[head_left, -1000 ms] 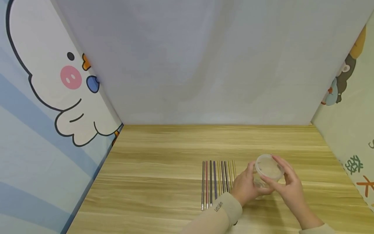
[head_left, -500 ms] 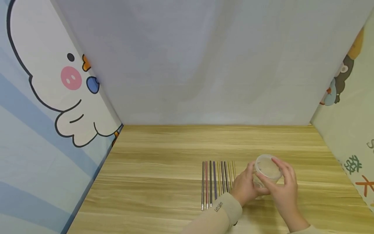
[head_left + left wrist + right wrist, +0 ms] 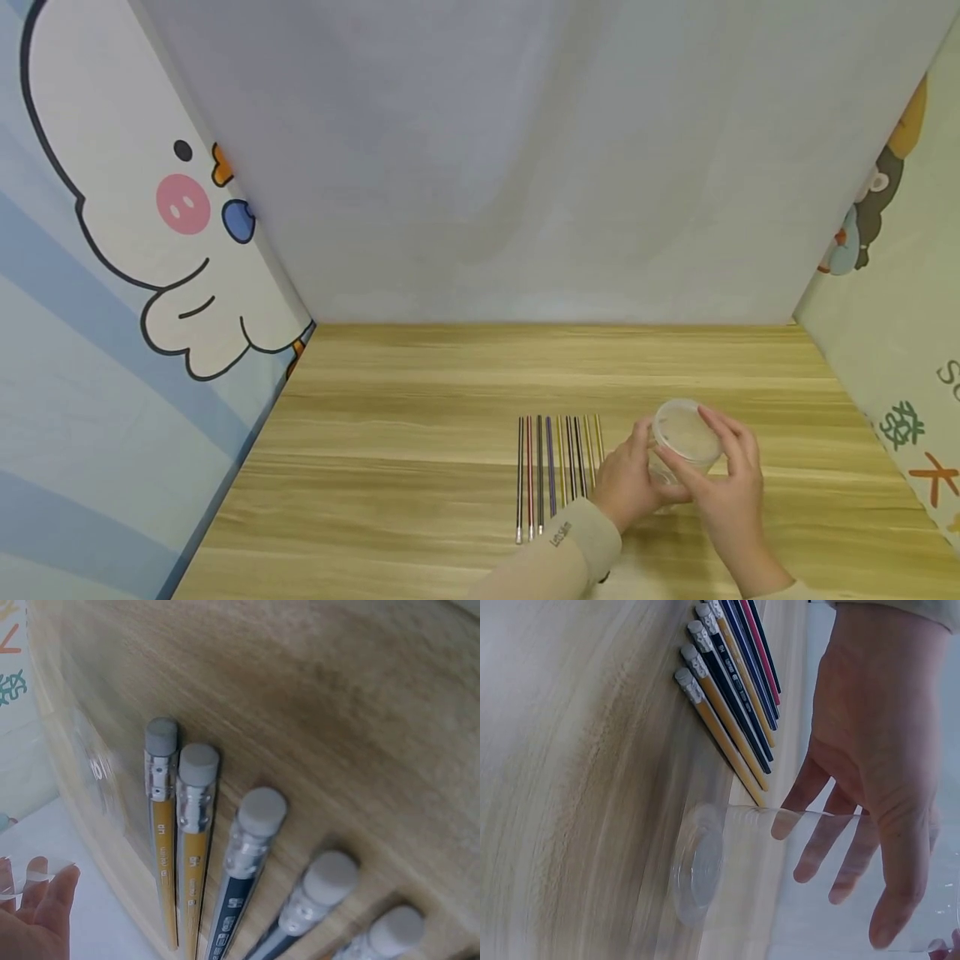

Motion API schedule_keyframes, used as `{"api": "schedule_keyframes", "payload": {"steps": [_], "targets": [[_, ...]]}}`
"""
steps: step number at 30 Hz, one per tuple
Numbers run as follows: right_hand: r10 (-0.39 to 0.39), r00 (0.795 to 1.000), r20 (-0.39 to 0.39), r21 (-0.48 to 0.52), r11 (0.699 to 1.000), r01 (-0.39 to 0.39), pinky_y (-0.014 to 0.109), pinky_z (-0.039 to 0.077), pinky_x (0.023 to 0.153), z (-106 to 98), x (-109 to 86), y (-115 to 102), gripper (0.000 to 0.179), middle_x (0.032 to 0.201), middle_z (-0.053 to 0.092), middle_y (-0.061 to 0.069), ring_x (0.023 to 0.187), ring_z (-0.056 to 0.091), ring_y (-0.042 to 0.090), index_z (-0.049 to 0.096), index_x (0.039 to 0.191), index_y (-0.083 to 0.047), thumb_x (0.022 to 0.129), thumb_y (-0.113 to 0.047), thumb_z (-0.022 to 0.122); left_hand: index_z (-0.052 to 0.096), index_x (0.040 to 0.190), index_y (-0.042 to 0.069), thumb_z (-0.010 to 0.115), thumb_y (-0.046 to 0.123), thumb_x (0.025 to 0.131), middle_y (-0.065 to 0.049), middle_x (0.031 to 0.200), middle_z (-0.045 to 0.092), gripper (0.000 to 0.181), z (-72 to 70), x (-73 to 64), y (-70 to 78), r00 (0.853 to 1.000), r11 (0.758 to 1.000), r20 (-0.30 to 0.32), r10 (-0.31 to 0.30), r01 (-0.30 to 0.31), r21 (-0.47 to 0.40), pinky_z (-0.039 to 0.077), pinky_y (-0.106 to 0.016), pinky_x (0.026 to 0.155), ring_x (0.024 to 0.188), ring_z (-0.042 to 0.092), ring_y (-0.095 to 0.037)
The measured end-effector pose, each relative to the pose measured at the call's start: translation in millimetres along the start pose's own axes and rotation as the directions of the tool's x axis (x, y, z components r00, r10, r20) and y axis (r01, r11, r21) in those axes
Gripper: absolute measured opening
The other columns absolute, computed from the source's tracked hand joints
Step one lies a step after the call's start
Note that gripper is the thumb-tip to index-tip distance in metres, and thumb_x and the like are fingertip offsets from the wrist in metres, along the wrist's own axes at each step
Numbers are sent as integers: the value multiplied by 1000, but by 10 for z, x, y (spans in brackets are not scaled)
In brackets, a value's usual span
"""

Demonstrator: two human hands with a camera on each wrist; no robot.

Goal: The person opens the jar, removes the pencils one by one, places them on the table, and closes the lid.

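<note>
A clear plastic jar (image 3: 750, 892) with a round translucent lid (image 3: 687, 432) stands right of the pencils, slightly tilted in the head view. My left hand (image 3: 628, 479) grips the jar's side, its fingers and thumb seen around the wall in the right wrist view. From the right, my right hand (image 3: 731, 483) holds the lid's rim between thumb and fingers. The round base (image 3: 701, 866) shows close over the wood. Beside my left hand lies a row of several pencils (image 3: 551, 467), eraser ends toward me; my left sleeve hides some of their ends.
The wooden table (image 3: 390, 433) runs back to a plain pale wall (image 3: 480, 167). A cartoon-printed panel (image 3: 97, 250) borders the left side, and another printed panel (image 3: 900, 333) the right. In the left wrist view, yellow and dark pencils (image 3: 191, 877) lie close together.
My right hand has shifted slightly left and turned around the lid's rim. The left hand keeps its hold on the jar, and the pencils have stayed in place.
</note>
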State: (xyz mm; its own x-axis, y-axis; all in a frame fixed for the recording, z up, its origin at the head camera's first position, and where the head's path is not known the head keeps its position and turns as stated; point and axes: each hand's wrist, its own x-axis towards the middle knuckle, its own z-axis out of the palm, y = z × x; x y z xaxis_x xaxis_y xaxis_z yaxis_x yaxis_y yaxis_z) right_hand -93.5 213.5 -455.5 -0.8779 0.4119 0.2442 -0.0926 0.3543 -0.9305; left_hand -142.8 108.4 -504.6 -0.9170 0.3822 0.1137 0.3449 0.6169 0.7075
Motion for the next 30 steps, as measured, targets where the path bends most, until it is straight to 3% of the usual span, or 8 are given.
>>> {"api": "schedule_keyframes", "payload": {"steps": [3,8,12,15,19,25,30], "targets": [[-11,999,-35,-12,1000,10,54,23,115,30,1,2,75,123,37,-25,121,33,-2,55,138,-5,70,5,84,35,143,31,88,47,69,4,125,67,92,9,-4,-5,1000,1000,-12,13,-13,3,50,-20,86,103,65,-7],[-31,999,-21,4,1000,31,66,20,114,40,4,35,74,123,33,-22,118,31,-5,53,137,-1,70,7,82,35,144,32,88,46,71,5,125,66,91,4,-9,-7,1000,1000,-7,12,-13,-21,50,-19,82,102,64,-6],[-21,999,-27,2,1000,21,66,22,113,37,3,51,73,128,34,-20,120,31,-3,54,137,-2,70,7,82,31,147,35,88,45,69,6,127,65,97,-3,-3,3,1000,998,7,5,-5,-55,51,-21,82,103,64,-6],[-21,1000,-21,-8,1000,21,66,23,113,29,8,46,74,136,38,-9,126,33,6,53,138,-4,71,5,82,24,152,36,89,46,67,4,130,64,107,-11,7,2,1000,998,9,14,-14,-62,52,-25,85,107,64,-9],[-42,999,20,-30,999,43,70,23,113,11,25,28,77,148,37,11,136,32,28,51,142,-5,72,3,83,16,156,34,89,54,64,0,137,60,118,-62,12,-21,999,999,15,42,-42,-18,55,-29,87,112,63,-13],[-173,982,79,-87,980,179,79,20,107,-53,73,21,83,156,30,22,141,25,51,47,144,-1,69,-1,84,21,157,32,81,74,58,6,149,49,123,-318,-4,-63,998,997,57,34,-38,67,55,-36,92,125,58,-16],[-237,962,132,-171,951,258,83,17,103,-138,155,-86,84,160,26,19,142,23,54,42,148,-3,74,-9,83,19,158,28,74,77,64,2,153,45,120,-700,-17,-129,994,979,63,94,-104,178,52,-40,100,133,52,-19]]}}
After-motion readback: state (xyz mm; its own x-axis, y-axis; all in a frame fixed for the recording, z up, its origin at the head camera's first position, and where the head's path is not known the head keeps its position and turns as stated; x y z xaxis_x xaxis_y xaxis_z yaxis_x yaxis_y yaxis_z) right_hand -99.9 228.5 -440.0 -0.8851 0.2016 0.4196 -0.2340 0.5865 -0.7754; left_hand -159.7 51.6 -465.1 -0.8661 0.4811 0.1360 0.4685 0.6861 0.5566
